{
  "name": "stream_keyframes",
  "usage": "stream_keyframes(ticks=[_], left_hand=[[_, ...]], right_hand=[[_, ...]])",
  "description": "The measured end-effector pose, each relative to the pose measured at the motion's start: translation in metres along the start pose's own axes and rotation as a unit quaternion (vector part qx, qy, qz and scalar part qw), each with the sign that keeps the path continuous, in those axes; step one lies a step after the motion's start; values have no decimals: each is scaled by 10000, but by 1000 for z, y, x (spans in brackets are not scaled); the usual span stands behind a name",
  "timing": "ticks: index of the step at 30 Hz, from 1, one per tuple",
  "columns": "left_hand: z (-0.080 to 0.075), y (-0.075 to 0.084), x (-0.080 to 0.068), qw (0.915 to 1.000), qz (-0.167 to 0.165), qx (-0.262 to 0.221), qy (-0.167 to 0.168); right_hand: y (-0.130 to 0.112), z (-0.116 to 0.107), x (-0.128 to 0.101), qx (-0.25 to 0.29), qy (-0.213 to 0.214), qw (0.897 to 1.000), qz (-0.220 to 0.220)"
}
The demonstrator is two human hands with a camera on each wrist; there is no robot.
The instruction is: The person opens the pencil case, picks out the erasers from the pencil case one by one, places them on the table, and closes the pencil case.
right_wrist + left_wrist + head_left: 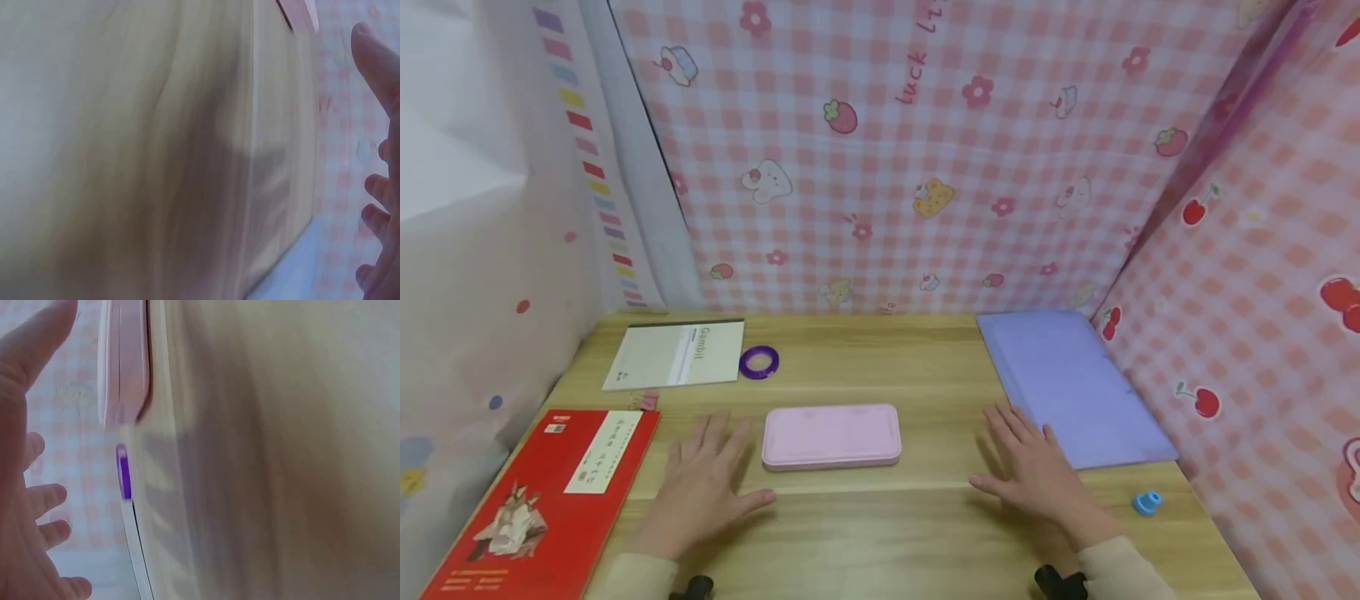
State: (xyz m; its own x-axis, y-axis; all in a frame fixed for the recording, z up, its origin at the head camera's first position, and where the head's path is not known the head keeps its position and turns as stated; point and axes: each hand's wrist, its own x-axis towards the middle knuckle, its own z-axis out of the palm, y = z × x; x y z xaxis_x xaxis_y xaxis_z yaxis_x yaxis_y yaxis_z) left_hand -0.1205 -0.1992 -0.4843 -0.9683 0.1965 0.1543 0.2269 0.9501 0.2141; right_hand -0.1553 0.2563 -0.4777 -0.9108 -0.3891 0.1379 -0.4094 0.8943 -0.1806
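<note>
Pink pencil case lies flat on the table, lid down, between left hand and right hand; both empty, fingers spread. Likely light, stiff, slightly slippery; short ends look best to grip. Contents hidden; lavender folder's too.

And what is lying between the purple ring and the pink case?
Nothing: the head view shows bare wooden table between the purple ring and the pink case.

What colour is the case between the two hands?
The case is pale pink, clearest in the head view.
</note>
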Motion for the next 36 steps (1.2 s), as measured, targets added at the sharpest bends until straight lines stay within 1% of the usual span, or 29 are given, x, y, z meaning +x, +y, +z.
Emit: stream_keyframes(ticks=[3,7,11,14,18,21,24,29,36], left_hand=[[5,7,14,9995,300,-120,-58],[14,13,34,9973,626,-273,-258],[22,15,50,9952,741,-407,-498],[27,15,58,9938,783,-415,-668],[30,17,65,9916,944,-357,-806],[30,22,69,9892,1123,-398,-855],[30,28,72,9874,1219,-402,-929],[34,34,76,9877,1160,-405,-972],[40,35,80,9888,1142,-293,-914]], right_hand=[[-18,4,15,-22,-72,9995,-304],[-49,10,39,-51,-292,9963,-809],[-77,20,61,-126,-500,9882,-1440],[-88,29,75,-149,-533,9837,-1710],[-94,40,88,-243,-540,9805,-1872],[-98,47,94,-312,-666,9774,-1980],[-102,53,98,-289,-754,9763,-2010],[-107,58,102,-311,-690,9761,-2038],[-107,59,106,-465,-724,9754,-2029]])
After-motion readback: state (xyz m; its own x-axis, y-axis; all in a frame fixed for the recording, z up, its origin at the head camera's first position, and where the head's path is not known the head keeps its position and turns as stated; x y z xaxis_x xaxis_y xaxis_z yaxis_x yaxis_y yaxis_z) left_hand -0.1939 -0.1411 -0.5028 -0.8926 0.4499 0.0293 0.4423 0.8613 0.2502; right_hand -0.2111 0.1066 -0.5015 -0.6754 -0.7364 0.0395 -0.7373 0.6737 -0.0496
